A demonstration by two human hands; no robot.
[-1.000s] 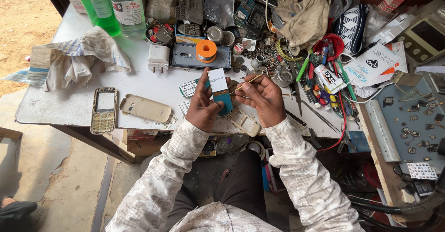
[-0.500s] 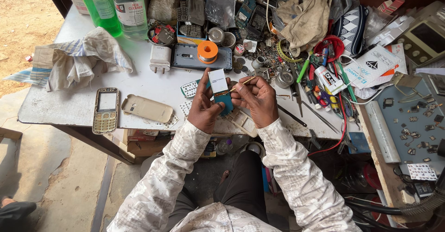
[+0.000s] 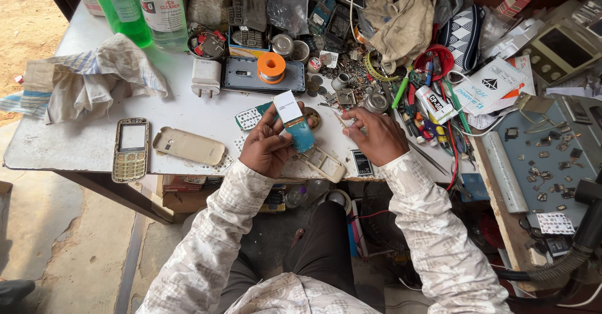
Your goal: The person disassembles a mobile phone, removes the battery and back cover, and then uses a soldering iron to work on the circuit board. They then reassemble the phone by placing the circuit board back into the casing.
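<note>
While solder reel sits behind, left hand holds board.

Even soft daylight from the left of the frame, pale table top bright without glare, faint shadows only — lower right corner dim, focus sharp throughout, slight wide-angle bending at edges.

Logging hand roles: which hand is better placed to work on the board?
Right, probably. The right hand pinches a thin tool beside the board, while the left hand is busy holding that board.
</note>
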